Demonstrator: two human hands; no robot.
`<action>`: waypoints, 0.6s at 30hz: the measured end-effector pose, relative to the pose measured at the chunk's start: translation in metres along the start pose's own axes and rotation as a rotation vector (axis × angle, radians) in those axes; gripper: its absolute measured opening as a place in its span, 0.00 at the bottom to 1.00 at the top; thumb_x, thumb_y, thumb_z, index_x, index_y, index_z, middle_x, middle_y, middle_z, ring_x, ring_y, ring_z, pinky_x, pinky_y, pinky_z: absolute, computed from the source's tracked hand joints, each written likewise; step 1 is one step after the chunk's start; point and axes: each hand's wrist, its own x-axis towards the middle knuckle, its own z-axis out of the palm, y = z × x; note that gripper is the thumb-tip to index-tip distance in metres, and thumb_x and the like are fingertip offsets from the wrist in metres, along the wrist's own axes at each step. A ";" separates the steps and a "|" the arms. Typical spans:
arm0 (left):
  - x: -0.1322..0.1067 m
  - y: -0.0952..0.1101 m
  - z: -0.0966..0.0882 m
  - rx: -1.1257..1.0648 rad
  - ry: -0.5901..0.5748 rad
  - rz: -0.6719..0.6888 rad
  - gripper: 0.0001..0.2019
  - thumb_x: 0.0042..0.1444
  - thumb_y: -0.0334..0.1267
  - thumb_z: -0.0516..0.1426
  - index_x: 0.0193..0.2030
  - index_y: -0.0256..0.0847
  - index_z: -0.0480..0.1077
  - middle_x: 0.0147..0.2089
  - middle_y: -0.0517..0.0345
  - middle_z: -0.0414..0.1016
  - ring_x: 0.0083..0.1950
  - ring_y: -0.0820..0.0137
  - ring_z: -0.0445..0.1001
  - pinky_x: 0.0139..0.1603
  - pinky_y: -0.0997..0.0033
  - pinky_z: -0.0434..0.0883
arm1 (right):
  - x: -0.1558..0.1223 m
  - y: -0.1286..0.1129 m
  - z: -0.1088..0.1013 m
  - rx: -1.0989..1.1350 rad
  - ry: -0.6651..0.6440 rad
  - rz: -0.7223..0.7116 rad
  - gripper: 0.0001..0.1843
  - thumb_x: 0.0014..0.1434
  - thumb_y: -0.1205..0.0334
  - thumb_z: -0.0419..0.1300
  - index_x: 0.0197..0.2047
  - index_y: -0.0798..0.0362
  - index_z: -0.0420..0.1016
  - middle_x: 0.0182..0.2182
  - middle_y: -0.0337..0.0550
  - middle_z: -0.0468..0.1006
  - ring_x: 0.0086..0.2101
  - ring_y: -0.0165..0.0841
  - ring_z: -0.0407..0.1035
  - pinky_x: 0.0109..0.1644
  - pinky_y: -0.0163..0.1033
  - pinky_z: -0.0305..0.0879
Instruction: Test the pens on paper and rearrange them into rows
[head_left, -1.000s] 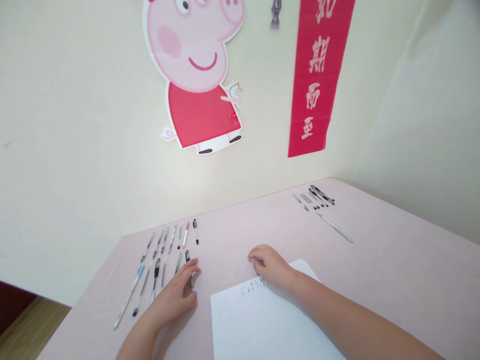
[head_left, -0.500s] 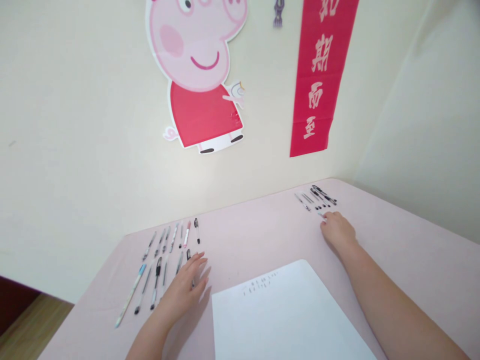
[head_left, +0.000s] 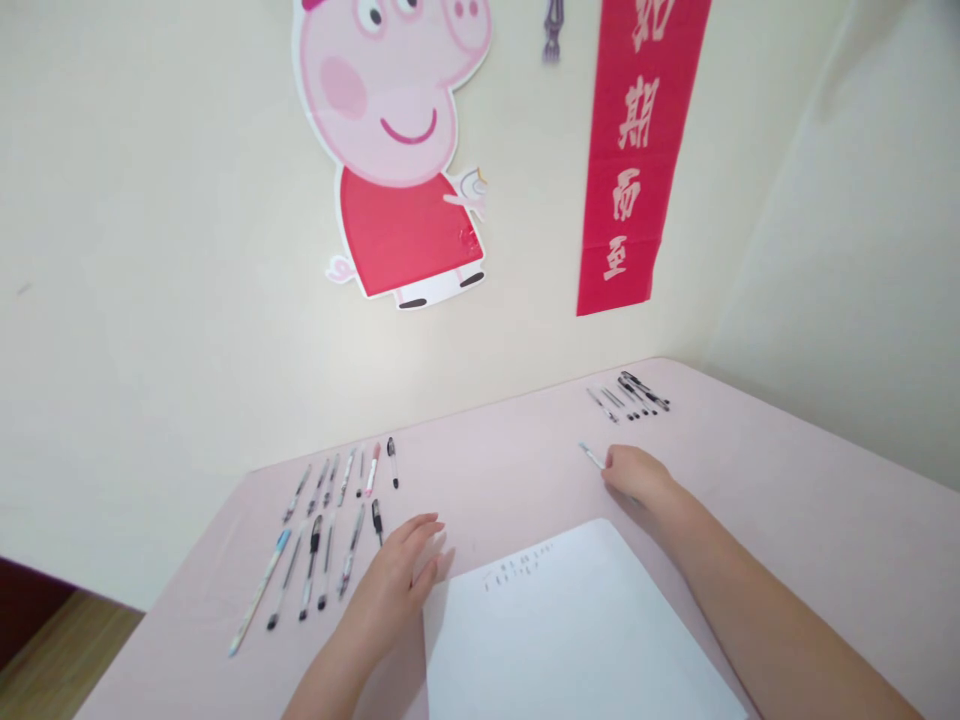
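My right hand [head_left: 637,478] is closed around a thin light-coloured pen [head_left: 591,456] whose tip sticks out to the upper left, just past the far right corner of a white sheet of paper [head_left: 570,640]. A short line of small writing [head_left: 521,572] runs along the sheet's top edge. My left hand [head_left: 401,575] lies flat with fingers stretched out on the pink table [head_left: 787,500], beside the sheet's left edge and just right of two rows of several pens [head_left: 330,530].
Several dark pens and pen parts [head_left: 630,395] lie at the far right of the table near the wall corner. A cartoon pig cut-out [head_left: 397,150] and a red banner [head_left: 637,150] hang on the wall. The table's left edge drops to a wooden floor [head_left: 52,660].
My right hand went from the sheet to the far pens, took the thin pen and drew it back toward the sheet. My left hand left the pen rows and slid right, flattening.
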 end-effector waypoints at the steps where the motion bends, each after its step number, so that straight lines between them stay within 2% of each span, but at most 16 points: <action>1: 0.000 0.003 0.001 -0.008 -0.008 0.008 0.17 0.56 0.38 0.48 0.51 0.43 0.66 0.57 0.50 0.66 0.58 0.63 0.64 0.59 0.56 0.61 | -0.005 -0.012 0.004 0.014 -0.001 -0.062 0.09 0.49 0.68 0.55 0.34 0.56 0.74 0.35 0.54 0.77 0.36 0.40 0.71 0.34 0.38 0.60; 5: 0.001 0.012 0.010 -0.039 -0.046 0.049 0.16 0.56 0.38 0.49 0.50 0.42 0.66 0.56 0.49 0.66 0.57 0.64 0.65 0.58 0.57 0.62 | -0.029 -0.055 0.024 0.098 0.061 -0.295 0.09 0.53 0.65 0.52 0.33 0.55 0.73 0.32 0.51 0.77 0.33 0.38 0.70 0.32 0.37 0.57; 9: 0.007 0.024 0.022 -0.068 -0.070 0.105 0.16 0.55 0.34 0.49 0.50 0.43 0.66 0.56 0.50 0.66 0.56 0.64 0.65 0.57 0.58 0.63 | -0.045 -0.080 0.037 0.217 0.090 -0.481 0.08 0.55 0.62 0.53 0.33 0.54 0.73 0.29 0.46 0.77 0.30 0.34 0.69 0.32 0.35 0.56; 14: 0.036 0.053 0.039 -0.055 -0.141 0.170 0.17 0.53 0.28 0.49 0.49 0.42 0.67 0.56 0.49 0.65 0.56 0.64 0.64 0.56 0.61 0.62 | -0.045 -0.082 0.043 0.336 0.108 -0.508 0.10 0.56 0.62 0.52 0.31 0.54 0.73 0.27 0.44 0.76 0.28 0.31 0.67 0.31 0.33 0.55; 18: 0.065 0.074 0.055 0.003 -0.201 0.301 0.18 0.55 0.28 0.47 0.50 0.42 0.66 0.58 0.50 0.63 0.55 0.63 0.64 0.54 0.61 0.63 | -0.034 -0.074 0.047 0.434 0.119 -0.477 0.10 0.55 0.65 0.51 0.31 0.55 0.74 0.27 0.43 0.76 0.28 0.30 0.67 0.32 0.32 0.57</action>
